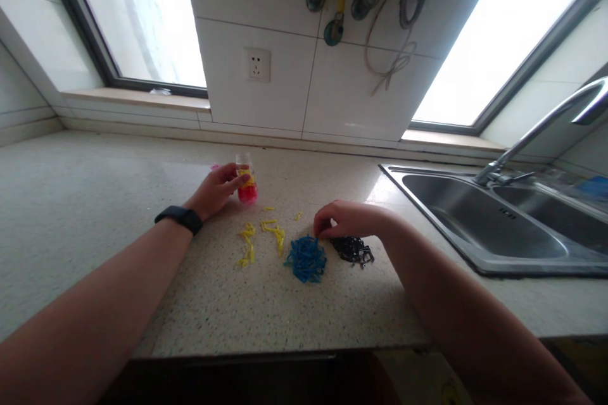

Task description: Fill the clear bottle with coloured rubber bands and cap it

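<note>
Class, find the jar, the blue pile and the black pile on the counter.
jar [247, 193]: head view, on its red lower part.
blue pile [305, 259]: head view, middle of the heap.
black pile [353, 250]: head view, middle of the heap.

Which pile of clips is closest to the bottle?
The scattered yellow plastic clips, right by the small clear bottle; the blue heap and black heap lie further right.

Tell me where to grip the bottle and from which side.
Grip the bottle round its wall at mid-height, coming from its left, as the left hand does now. It stands upright on the counter and is slim and round, so fingers can wrap it. The yellow pieces lie in front and to the right, so the left likely has more room.
</note>
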Motion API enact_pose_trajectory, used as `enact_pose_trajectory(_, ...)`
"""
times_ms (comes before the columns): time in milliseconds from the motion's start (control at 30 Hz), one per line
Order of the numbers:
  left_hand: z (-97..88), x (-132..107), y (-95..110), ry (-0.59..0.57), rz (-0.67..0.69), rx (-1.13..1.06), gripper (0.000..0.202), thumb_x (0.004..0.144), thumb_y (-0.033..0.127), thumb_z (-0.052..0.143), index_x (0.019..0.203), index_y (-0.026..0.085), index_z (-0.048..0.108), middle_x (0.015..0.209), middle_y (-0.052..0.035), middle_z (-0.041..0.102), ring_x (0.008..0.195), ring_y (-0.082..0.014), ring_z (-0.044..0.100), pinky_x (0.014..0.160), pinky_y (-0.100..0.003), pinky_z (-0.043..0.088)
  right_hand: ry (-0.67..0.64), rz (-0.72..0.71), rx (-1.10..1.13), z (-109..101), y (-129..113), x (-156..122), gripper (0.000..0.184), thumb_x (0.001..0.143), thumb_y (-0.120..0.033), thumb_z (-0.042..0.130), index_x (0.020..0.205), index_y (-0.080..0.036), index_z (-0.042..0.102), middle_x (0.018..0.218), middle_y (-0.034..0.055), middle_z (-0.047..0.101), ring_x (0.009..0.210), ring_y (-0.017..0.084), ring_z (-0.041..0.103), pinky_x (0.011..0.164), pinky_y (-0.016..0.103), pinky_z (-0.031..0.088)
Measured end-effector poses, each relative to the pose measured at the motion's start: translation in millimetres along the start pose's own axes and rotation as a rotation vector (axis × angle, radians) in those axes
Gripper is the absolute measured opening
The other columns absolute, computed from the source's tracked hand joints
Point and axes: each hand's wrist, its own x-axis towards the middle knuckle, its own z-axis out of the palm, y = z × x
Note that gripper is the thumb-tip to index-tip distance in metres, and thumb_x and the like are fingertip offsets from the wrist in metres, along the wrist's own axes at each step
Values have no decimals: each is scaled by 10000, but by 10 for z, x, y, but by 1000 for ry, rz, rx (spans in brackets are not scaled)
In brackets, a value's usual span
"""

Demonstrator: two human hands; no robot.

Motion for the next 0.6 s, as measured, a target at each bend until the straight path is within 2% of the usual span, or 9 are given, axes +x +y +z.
enact_pose_trajectory(100, 16, -5, 40, -6, -2, -7, 445, 849, 507, 677, 1119, 153, 662, 806, -28, 602, 651, -112, 497, 566, -238, 396, 37, 4, -5, -7, 28, -15, 144, 841, -207, 649, 944, -165, 741, 864, 33, 718, 750, 121, 613, 707, 252, 445)
enact_pose_trajectory(167, 45, -7, 76, -17, 8, -1, 452, 850, 507, 676, 1133, 154, 658, 803, -25, 599, 647, -111, 491, 573, -239, 397, 126, 10, 5, -25, 57, -27, 139, 842, -225, 654, 944, -171, 732, 858, 30, 711, 748, 122, 603, 693, 254, 437)
enact_pose_trajectory(300, 175, -26, 209, -74, 54, 34, 452, 862, 511, 659, 1153, 165, 641, 824, -29, 601, 672, -121, 512, 602, -250, 411, 512, -2, 111, -62, 54, 19, 192, 857, -338, 668, 935, -169, 715, 809, 28, 664, 706, 113, 537, 654, 257, 413)
enact_pose_trajectory(433, 359, -84, 427, -177, 102, 165, 377, 845, 504, 685, 1005, 164, 648, 766, -14, 574, 617, -110, 482, 561, -248, 388, 898, -52, 319, -67, -135, 182, 278, 842, -422, 693, 938, -162, 700, 760, 14, 621, 618, 92, 449, 581, 257, 378)
enact_pose_trajectory(500, 436, -122, 535, -224, 158, 217, 353, 845, 494, 691, 980, 170, 654, 781, -18, 592, 647, -118, 506, 577, -255, 404, 996, -119, 385, -61, -278, 269, 269, 843, -415, 696, 946, -166, 699, 759, 9, 617, 619, 91, 452, 572, 254, 377)
enact_pose_trajectory(600, 518, -171, 653, -264, 238, 254, 358, 852, 492, 689, 1047, 192, 666, 845, -25, 636, 703, -132, 539, 610, -268, 421, 1055, -174, 348, -53, -465, 355, 207, 856, -365, 690, 942, -177, 703, 779, 8, 636, 652, 96, 482, 607, 259, 400)
